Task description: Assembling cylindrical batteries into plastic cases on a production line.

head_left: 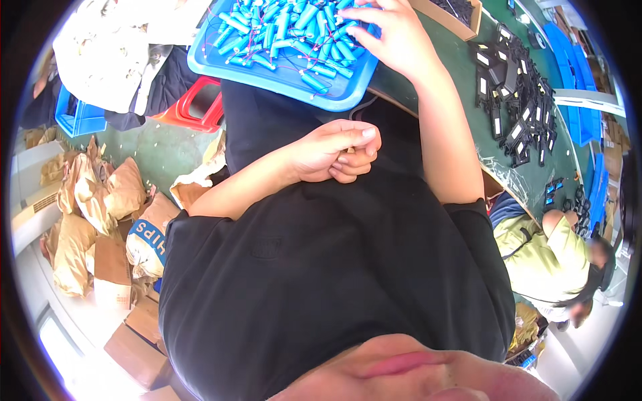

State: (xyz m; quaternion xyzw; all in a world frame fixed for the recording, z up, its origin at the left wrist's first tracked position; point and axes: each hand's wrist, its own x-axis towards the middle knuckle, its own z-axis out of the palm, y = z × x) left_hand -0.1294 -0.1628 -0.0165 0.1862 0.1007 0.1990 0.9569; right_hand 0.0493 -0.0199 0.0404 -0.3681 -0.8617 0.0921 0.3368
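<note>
A blue tray [281, 80] heaped with blue cylindrical cells [294, 30] is balanced on the lap. The right hand [391, 33] is spread open over the heap, nothing gripped. The left hand [338, 152] is curled shut near the body; its contents cannot be told. Most cells seemingly remain unsorted.

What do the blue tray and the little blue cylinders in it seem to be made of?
Blue tray: looks like moulded plastic, smooth with a slight sheen and a rounded rim. Blue cylinders: probably wrapped in glossy plastic film, with thin wires at the ends; what is inside cannot be seen.
</note>
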